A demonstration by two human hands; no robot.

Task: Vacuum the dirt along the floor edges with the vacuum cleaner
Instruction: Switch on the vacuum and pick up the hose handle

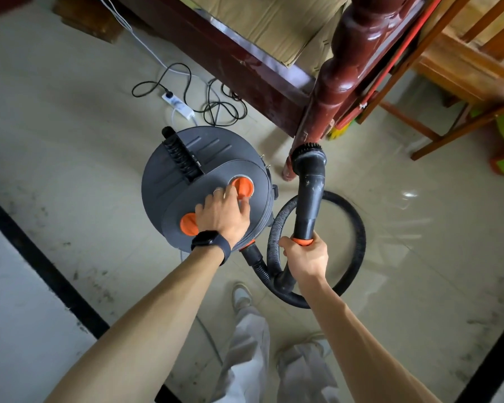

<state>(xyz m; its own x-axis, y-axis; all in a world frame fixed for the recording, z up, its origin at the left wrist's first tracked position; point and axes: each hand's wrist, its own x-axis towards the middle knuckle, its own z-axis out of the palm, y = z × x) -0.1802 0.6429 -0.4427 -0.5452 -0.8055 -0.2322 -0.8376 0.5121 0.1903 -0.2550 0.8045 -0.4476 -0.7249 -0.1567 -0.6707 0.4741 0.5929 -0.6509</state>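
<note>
A round grey vacuum cleaner [204,170] stands on the tiled floor in the middle of the head view, with two orange buttons on its lid. My left hand [223,212] rests on the lid, its fingers touching the orange button [242,186] at the right; the other orange button [188,223] shows beside my wrist. My right hand [304,258] grips the black hose handle just below its orange collar. The round brush nozzle [309,155] points up and away, close to a dark red bed post. The black ribbed hose [358,245] loops on the floor.
A dark red bed frame [224,62] and its turned post [326,100] stand just behind the vacuum. A white power strip [178,104] with black cables lies on the floor. Wooden chair legs [437,132] are at right. A black skirting strip [41,263] runs along the dusty left floor edge.
</note>
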